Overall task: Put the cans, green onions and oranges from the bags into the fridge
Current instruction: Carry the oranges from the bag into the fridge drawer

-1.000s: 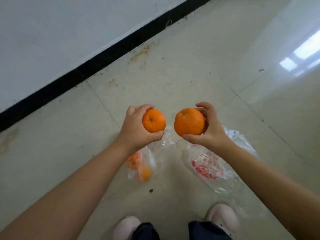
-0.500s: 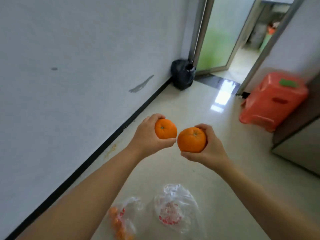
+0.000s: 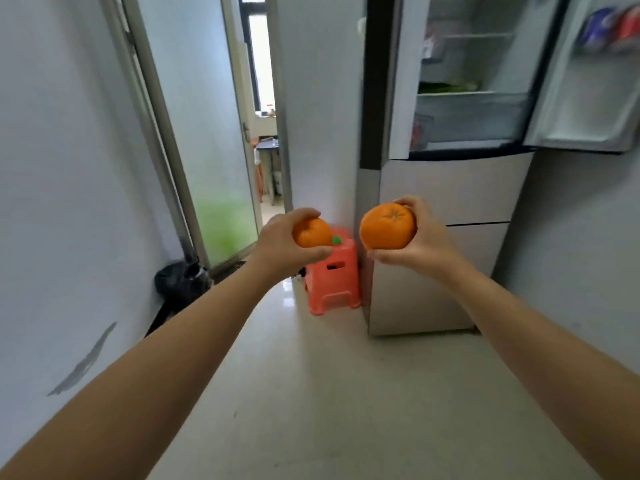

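Observation:
My left hand (image 3: 282,242) grips a small orange (image 3: 313,233) at chest height. A larger orange (image 3: 387,226) sits in the curled fingers of my right hand (image 3: 427,237). Both are held out in front of me, apart from each other. The silver fridge (image 3: 446,188) stands ahead on the right with its upper door (image 3: 588,98) swung open. Green onions (image 3: 446,87) lie on a shelf inside. Two cans (image 3: 609,27) sit in the door rack, blurred. The bags are out of view.
A red plastic stool (image 3: 334,282) stands on the floor left of the fridge. A black bag (image 3: 181,280) lies by the left wall beside a frosted glass door (image 3: 207,150). Pale tiled floor (image 3: 329,393) stretches between me and the fridge.
The view has swung up from the floor and bags to the open fridge. Both hands still hold their oranges, now further apart.

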`<state>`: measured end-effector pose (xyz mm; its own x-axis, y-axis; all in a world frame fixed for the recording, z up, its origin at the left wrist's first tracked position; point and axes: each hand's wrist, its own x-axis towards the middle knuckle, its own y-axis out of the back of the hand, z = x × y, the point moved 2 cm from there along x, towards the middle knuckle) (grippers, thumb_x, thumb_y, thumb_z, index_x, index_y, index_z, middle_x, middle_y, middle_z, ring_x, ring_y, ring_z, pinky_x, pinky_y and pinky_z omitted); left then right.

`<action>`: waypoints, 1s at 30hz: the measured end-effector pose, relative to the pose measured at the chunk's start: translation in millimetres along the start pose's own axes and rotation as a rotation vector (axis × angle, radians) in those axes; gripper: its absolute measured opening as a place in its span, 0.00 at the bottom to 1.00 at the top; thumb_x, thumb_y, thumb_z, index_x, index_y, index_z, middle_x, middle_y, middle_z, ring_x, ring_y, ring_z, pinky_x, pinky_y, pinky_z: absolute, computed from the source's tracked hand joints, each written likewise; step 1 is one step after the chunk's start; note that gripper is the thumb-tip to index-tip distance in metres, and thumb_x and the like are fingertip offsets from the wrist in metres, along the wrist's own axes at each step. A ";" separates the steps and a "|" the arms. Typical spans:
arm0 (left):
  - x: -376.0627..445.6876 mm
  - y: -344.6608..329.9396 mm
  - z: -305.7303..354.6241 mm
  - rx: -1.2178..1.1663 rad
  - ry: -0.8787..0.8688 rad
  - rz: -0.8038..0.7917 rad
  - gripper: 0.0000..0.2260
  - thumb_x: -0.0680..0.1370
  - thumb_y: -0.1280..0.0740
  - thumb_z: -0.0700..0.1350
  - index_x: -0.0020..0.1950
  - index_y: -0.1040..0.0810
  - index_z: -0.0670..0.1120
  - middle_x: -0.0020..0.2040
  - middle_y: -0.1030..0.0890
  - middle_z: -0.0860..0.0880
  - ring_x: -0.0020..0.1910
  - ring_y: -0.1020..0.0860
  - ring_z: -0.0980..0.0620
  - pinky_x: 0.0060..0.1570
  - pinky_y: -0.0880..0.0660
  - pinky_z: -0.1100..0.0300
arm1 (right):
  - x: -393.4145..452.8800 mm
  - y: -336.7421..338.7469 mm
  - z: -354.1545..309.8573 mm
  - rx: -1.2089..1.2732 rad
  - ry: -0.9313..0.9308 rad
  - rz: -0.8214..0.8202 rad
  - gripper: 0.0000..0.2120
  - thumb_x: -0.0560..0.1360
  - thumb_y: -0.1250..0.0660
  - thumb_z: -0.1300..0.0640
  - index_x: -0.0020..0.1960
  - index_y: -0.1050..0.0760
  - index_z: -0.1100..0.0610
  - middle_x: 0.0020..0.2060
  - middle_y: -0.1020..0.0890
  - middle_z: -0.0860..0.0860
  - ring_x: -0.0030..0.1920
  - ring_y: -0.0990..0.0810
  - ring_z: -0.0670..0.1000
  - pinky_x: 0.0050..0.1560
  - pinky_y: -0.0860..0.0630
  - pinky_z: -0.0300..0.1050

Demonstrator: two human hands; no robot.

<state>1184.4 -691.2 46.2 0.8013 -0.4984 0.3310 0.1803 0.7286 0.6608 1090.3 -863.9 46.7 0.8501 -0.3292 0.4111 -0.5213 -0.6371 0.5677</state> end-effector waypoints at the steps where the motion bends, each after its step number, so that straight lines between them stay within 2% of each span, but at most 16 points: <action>1: 14.8 -15.8 15.5 -0.037 -0.017 -0.018 0.27 0.70 0.25 0.46 0.67 0.30 0.50 0.65 0.28 0.44 0.62 0.28 0.44 0.59 0.29 0.54 | 6.3 23.0 11.0 -0.024 -0.015 0.033 0.37 0.64 0.23 0.58 0.67 0.39 0.57 0.55 0.35 0.47 0.54 0.32 0.47 0.50 0.32 0.41; 4: 62.4 -63.9 57.8 -0.140 -0.032 -0.046 0.28 0.69 0.24 0.44 0.66 0.30 0.50 0.64 0.30 0.46 0.60 0.28 0.45 0.62 0.27 0.47 | 32.3 86.9 46.0 -0.080 -0.028 0.125 0.38 0.64 0.23 0.58 0.68 0.40 0.56 0.63 0.32 0.53 0.54 0.33 0.47 0.51 0.31 0.41; 9: 162.7 -141.3 118.2 -0.216 -0.051 -0.091 0.29 0.70 0.26 0.41 0.67 0.34 0.50 0.57 0.34 0.52 0.55 0.32 0.51 0.54 0.28 0.55 | 98.3 182.0 109.3 -0.127 -0.004 0.165 0.36 0.65 0.24 0.57 0.67 0.38 0.54 0.65 0.32 0.54 0.55 0.32 0.48 0.51 0.30 0.43; 14: 264.8 -200.9 171.3 -0.232 -0.077 -0.080 0.29 0.70 0.26 0.40 0.66 0.34 0.51 0.58 0.34 0.51 0.56 0.31 0.50 0.57 0.27 0.51 | 179.0 259.1 170.2 -0.204 0.034 0.187 0.36 0.64 0.23 0.56 0.67 0.37 0.54 0.65 0.31 0.54 0.56 0.30 0.51 0.51 0.31 0.42; 19: 359.9 -249.0 210.9 -0.201 -0.100 0.004 0.29 0.69 0.26 0.42 0.67 0.33 0.50 0.60 0.32 0.48 0.55 0.30 0.49 0.53 0.26 0.54 | 259.4 307.7 219.4 -0.222 0.056 0.229 0.35 0.65 0.24 0.56 0.67 0.37 0.54 0.65 0.31 0.54 0.54 0.33 0.47 0.50 0.31 0.42; 22: 421.9 -268.4 229.2 -0.184 -0.080 0.110 0.27 0.70 0.27 0.44 0.66 0.32 0.48 0.62 0.29 0.45 0.52 0.30 0.49 0.49 0.30 0.56 | 313.4 326.6 244.1 -0.244 0.072 0.261 0.34 0.66 0.25 0.56 0.67 0.36 0.56 0.65 0.29 0.55 0.54 0.31 0.48 0.51 0.32 0.41; 25: 488.9 -282.5 244.2 -0.168 -0.044 0.164 0.27 0.70 0.28 0.47 0.67 0.32 0.46 0.63 0.27 0.43 0.57 0.28 0.45 0.51 0.30 0.54 | 378.3 343.5 266.6 -0.280 0.077 0.322 0.33 0.66 0.24 0.55 0.66 0.34 0.57 0.63 0.27 0.56 0.53 0.30 0.49 0.50 0.32 0.42; 30: 614.2 -304.4 268.2 -0.071 -0.047 0.197 0.26 0.70 0.28 0.49 0.64 0.32 0.43 0.62 0.26 0.43 0.60 0.26 0.43 0.48 0.32 0.57 | 499.8 375.1 296.9 -0.348 0.081 0.368 0.33 0.66 0.25 0.53 0.66 0.34 0.58 0.64 0.28 0.57 0.62 0.28 0.56 0.50 0.34 0.41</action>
<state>1468.7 -1345.1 229.0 0.7979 -0.3628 0.4814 0.0638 0.8449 0.5311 1341.9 -1474.4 253.3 0.6041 -0.4240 0.6748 -0.7909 -0.2152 0.5728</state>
